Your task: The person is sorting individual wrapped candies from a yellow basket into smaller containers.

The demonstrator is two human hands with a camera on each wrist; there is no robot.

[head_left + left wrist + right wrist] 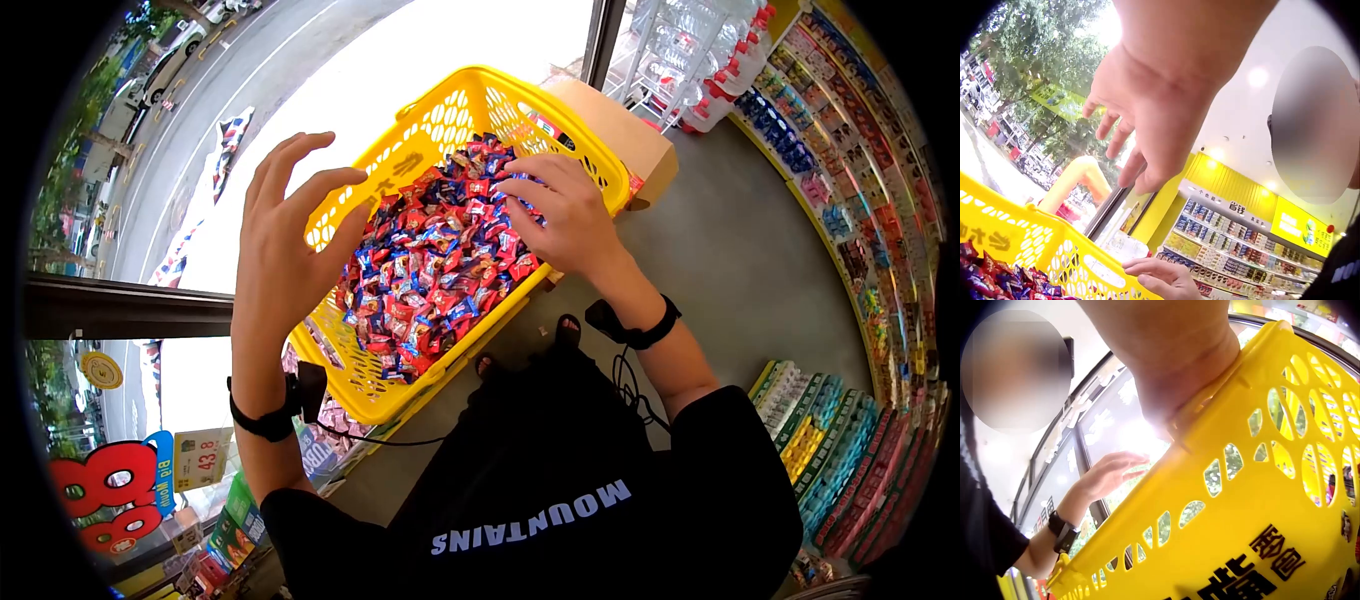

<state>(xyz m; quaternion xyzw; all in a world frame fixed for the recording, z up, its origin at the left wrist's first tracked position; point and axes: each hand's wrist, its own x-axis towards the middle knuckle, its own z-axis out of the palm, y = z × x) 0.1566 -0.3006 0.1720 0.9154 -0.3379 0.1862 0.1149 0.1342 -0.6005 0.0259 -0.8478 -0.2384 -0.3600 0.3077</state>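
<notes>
A yellow plastic basket [375,405] full of small red and blue wrapped candies [430,265] stands in front of me in the head view. My left hand [295,215] is raised over the basket's left side, fingers spread and gently bent, holding nothing. Over the right part of the candy heap is my right hand [562,210], its loosely bent fingers overlapping the wrappers. The left wrist view shows the right hand [1163,278] close by the basket rim, fingers extended. From the right wrist, the basket's side wall [1210,512] hides the fingers of that hand.
A cardboard box [620,140] sits behind the basket's far corner. Bottled water [715,70] is stacked at the back right. Shelves of packets [850,180] curve along the right, with stacked goods [830,450] lower down. A glass front borders the left side.
</notes>
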